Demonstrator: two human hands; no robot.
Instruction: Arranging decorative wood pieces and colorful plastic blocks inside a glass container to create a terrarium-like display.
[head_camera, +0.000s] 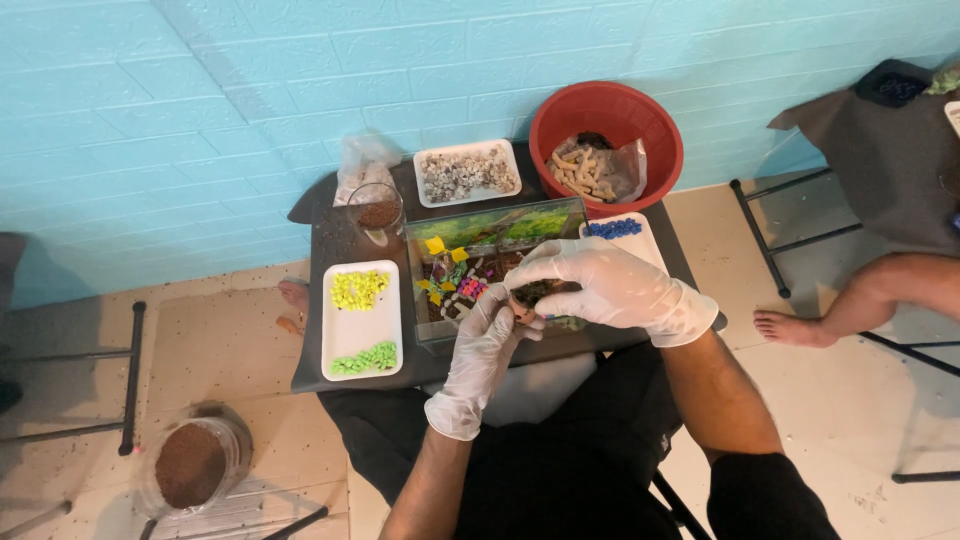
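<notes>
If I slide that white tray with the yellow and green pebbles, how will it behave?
The white tray looks stiff and shallow, so it would probably slide flat. The yellow pebbles and green pebbles lie loose in small heaps and would likely scatter or roll. It seems light, with few stones on it.

Small rectangular glass tank (497, 262), standing upright at the centre of the dark counter (330, 240); its far wall carries a green planted backdrop, and its floor holds dark soil with scattered yellow, pink and green pieces. A dark clump of soil (535, 291) is held just above the tank's near right part.
</notes>
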